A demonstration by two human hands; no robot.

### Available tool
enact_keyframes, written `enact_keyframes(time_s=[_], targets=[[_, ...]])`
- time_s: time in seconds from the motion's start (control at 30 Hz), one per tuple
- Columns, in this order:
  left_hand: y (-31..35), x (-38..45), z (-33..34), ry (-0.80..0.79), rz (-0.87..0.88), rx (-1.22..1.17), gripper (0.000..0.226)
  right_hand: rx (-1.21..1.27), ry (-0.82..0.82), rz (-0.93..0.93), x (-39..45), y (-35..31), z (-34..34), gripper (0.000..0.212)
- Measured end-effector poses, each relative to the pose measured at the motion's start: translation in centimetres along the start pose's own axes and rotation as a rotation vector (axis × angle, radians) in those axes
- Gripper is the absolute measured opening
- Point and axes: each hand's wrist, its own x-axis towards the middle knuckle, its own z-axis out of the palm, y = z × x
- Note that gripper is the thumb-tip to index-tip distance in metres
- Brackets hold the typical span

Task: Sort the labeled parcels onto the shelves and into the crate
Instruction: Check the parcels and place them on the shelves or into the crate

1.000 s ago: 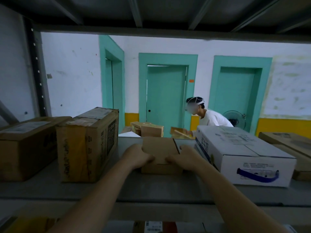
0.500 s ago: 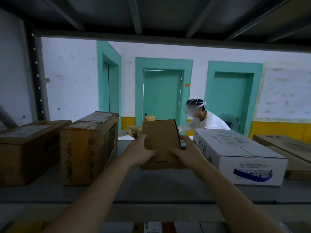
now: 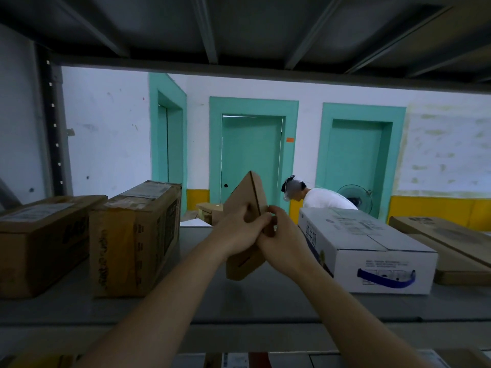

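The parcel (image 3: 245, 205) is a small flat brown box, held up off the shelf (image 3: 239, 296) in both hands and tipped on a corner, in the gap between the tall brown box (image 3: 135, 237) on the left and the white box (image 3: 369, 248) on the right. No label shows on the face turned this way, so the step in hand looks like turning it over to find one.

To do that well, rotate the parcel slowly about its long edge, keeping one hand firm while the other walks round, so it never hangs from fingertips alone. Keep it above the bare stretch of shelf between the two boxes (a slip then ends on the shelf, not the floor). Watch the lower corner, which hangs close to the shelf and near the white box.

The left hand (image 3: 237, 232) has its fingers curled round the parcel's middle, thumb pressed on the near face. The right hand (image 3: 281, 236) pinches the right edge with bent fingers, the two hands touching each other at the knuckles. Both are closed on the parcel, neither spread wide.

Behind the shelf a person (image 3: 318, 197) in white bends over other cartons.
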Motion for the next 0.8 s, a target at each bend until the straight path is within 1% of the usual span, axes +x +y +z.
enact_keyframes(time_s=[0.07, 0.17, 0.23, 0.27, 0.37, 0.43, 0.47, 0.57, 0.67, 0.7, 0.8], targets=[[0.0, -0.3, -0.1, -0.018, -0.021, -0.096, 0.058, 0.036, -0.039, -0.048, 0.0, 0.2, 0.0, 0.037], [0.2, -0.8, -0.6, 0.007, 0.008, -0.200, 0.041, 0.057, -0.146, -0.096, -0.4, 0.3, 0.2, 0.065], [0.1, -0.9, -0.9, 0.043, 0.031, -0.225, 0.034, 0.040, -0.195, -0.107, -0.4, 0.6, 0.3, 0.076], [0.0, -1.0, -1.0, 0.049, 0.025, -0.238, 0.032, 0.037, -0.218, -0.109, -0.4, 0.6, 0.4, 0.076], [-0.2, -1.3, -1.3, 0.046, -0.013, -0.269, 0.037, 0.120, -0.255, -0.110, -0.4, 0.7, 0.4, 0.055], [-0.4, -1.2, -1.3, 0.065, 0.002, -0.231, 0.044, 0.184, -0.254, -0.087, -0.4, 0.7, 0.5, 0.044], [-0.4, -1.2, -1.3, 0.084, 0.017, -0.205, 0.047, 0.189, -0.233, -0.074, -0.3, 0.8, 0.6, 0.042], [-0.5, -1.4, -1.4, 0.141, 0.061, -0.181, 0.062, 0.104, -0.147, -0.066, 0.3, 1.4, 1.0, 0.043], [-0.5, -1.8, -1.7, 0.174, 0.078, -0.170, 0.082, -0.036, -0.144, -0.111, 0.7, 1.7, 0.9, 0.039], [-0.5, -1.9, -1.8, 0.183, 0.076, -0.162, 0.085, -0.069, -0.148, -0.118, 0.8, 1.9, 0.9, 0.039], [-0.6, -2.1, -2.1, 0.207, 0.085, -0.170, 0.075, -0.133, -0.088, -0.098, 1.0, 2.6, 0.5, 0.046]])
